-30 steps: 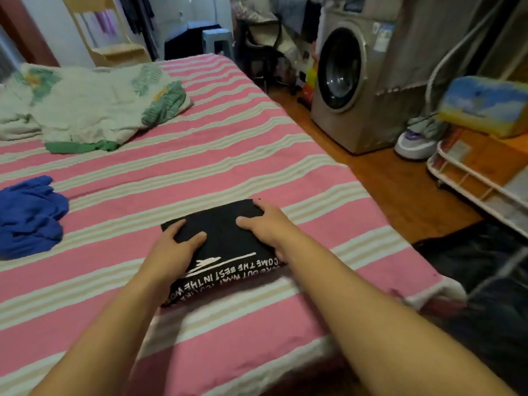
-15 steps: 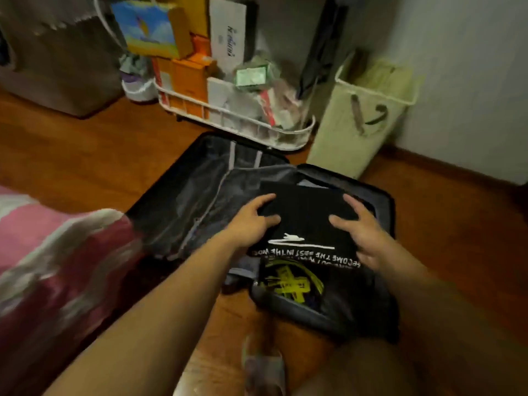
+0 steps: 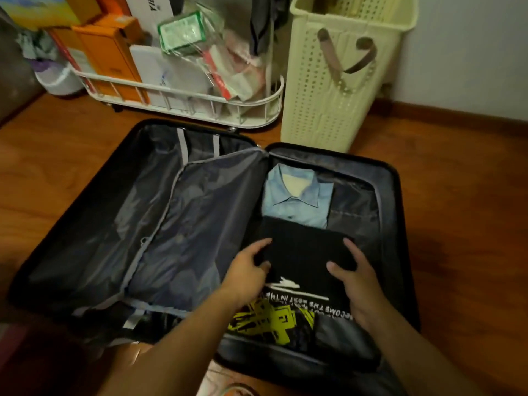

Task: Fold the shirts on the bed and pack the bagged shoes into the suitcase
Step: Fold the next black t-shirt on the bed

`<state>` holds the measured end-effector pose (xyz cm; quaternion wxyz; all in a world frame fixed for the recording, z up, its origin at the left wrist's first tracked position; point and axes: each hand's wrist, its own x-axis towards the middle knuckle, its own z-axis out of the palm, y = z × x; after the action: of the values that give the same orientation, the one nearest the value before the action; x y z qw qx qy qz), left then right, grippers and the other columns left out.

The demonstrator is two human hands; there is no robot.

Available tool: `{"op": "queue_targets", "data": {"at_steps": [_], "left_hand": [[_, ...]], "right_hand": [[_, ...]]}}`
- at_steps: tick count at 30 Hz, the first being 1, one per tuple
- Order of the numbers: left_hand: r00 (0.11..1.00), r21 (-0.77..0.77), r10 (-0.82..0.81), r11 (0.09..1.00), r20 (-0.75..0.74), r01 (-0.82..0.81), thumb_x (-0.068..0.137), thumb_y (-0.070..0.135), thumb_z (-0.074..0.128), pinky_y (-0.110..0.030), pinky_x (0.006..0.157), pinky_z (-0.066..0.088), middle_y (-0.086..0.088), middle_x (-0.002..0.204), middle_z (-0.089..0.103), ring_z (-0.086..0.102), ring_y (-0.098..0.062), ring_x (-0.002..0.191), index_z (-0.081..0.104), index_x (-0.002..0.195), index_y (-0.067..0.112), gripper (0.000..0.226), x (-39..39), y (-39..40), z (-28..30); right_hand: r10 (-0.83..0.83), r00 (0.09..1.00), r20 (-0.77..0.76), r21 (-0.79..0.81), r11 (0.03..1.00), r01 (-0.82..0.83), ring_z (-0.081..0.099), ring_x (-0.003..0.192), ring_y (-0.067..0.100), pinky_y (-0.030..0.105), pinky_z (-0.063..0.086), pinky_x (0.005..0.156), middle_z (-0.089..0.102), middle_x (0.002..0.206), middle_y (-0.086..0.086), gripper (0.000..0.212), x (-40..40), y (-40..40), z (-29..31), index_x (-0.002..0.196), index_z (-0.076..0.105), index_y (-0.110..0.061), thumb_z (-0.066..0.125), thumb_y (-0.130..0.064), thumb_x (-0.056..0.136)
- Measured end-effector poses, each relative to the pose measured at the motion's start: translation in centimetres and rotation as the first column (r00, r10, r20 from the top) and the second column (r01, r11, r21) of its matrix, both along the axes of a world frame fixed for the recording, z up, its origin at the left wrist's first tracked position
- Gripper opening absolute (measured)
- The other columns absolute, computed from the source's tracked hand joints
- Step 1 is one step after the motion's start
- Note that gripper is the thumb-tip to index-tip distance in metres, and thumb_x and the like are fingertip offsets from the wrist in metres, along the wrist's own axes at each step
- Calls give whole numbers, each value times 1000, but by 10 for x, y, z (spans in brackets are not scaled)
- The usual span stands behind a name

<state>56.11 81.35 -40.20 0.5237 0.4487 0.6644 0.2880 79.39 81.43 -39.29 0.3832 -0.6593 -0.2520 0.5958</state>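
Warm brown wooden plank floor (image 3: 457,212), dimly lit, meeting a plain pale painted wall (image 3: 471,52) with a dark wooden skirting board (image 3: 457,111). Against the wall: a tall cream perforated plastic laundry basket (image 3: 340,81) with brown strap handles. Just beside it, a white wire-railed trolley shelf (image 3: 183,98) crowded with orange and white cardboard boxes (image 3: 111,55).

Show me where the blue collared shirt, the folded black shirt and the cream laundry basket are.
blue collared shirt (image 3: 297,202), head view, on its chest just below the collar.
folded black shirt (image 3: 303,252), head view, on its plain upper part.
cream laundry basket (image 3: 311,90), head view, on its perforated front wall.
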Motion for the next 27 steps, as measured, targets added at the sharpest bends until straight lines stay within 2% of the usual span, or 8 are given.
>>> {"op": "queue_targets", "data": {"at_steps": [5, 8, 10, 14, 17, 21, 25, 27], "left_hand": [[962, 87, -100, 988, -255, 126, 105, 34, 50, -27, 122, 23, 10, 160, 28, 31, -9, 147, 20, 161, 31, 63, -20, 5, -35], [665, -367, -609, 792, -432, 487, 102, 45, 46, -38, 116, 36, -3, 170, -9, 39, -28, 146, -11, 154, 53, 77, -22, -37, -79], [489, -538, -737, 675, -466, 505, 99, 52, 47, -45, 107, 46, -8, 169, -3, 52, -36, 134, -19, 149, 60, 83, -21, -51, -95], [419, -571, -752, 659, -509, 490, 101, 36, 50, -45, 104, 47, -8, 154, 24, 56, -35, 127, -3, 151, 63, 78, -17, -47, -95], [333, -534, -711, 692, -619, 486, 103, 28, 39, -46, 111, 37, -14, 159, 13, 35, -36, 141, 18, 155, 49, 59, -5, -42, -79], [286, -223, -463, 772, -839, 596, 101, 40, 40, -52, 121, 21, -15, 167, -12, 8, -40, 154, 22, 161, 26, 63, 19, -27, -73], [217, -478, -739, 601, -638, 641, 98, 69, 33, -55, 124, -3, -5, 156, -43, -40, -33, 143, -32, 147, 46, 85, 17, -22, -98], [188, -528, -767, 575, -613, 625, 95, 73, 35, -57, 123, 0, -4, 153, -47, -44, -32, 141, -34, 145, 48, 89, 15, -18, -108]], "right_hand": [[46, 999, -14, 139, 989, -44, 67, 111, 25, 49, 58, 92, 60, 133, 5, 72, -7, 87, -59, 146, 46, -36, 69, 3, 89], [227, 966, 125, -11, 974, -227, 64, 110, 20, 34, 59, 83, 53, 143, 10, 76, -7, 102, -117, 151, 39, -34, 68, 1, 91], [340, 905, 256, -93, 940, -328, 57, 110, 15, 16, 50, 71, 49, 148, 10, 77, -10, 101, -146, 154, 38, -29, 66, 5, 91], [188, 936, 298, -7, 981, -195, 59, 111, 14, 12, 50, 74, 55, 141, 7, 74, -14, 106, -165, 147, 47, -31, 64, 12, 88], [277, 894, 353, -7, 956, -294, 55, 117, 13, 11, 51, 80, 51, 145, 5, 77, -18, 104, -168, 149, 44, -31, 63, 13, 89], [553, 588, 590, -221, 811, -541, 43, 136, 26, 34, 39, 109, 33, 154, 10, 86, -15, 106, -167, 158, 20, -39, 66, -7, 93], [571, 113, 813, -454, 744, -490, 22, 145, 37, 48, 32, 115, 7, 161, 15, 87, -22, 101, -153, 159, 7, -36, 65, -40, 94], [483, 48, 874, -364, 718, -594, 5, 150, 39, 52, 24, 119, -6, 165, 11, 87, -29, 100, -147, 159, 7, -35, 63, -44, 93]]}}
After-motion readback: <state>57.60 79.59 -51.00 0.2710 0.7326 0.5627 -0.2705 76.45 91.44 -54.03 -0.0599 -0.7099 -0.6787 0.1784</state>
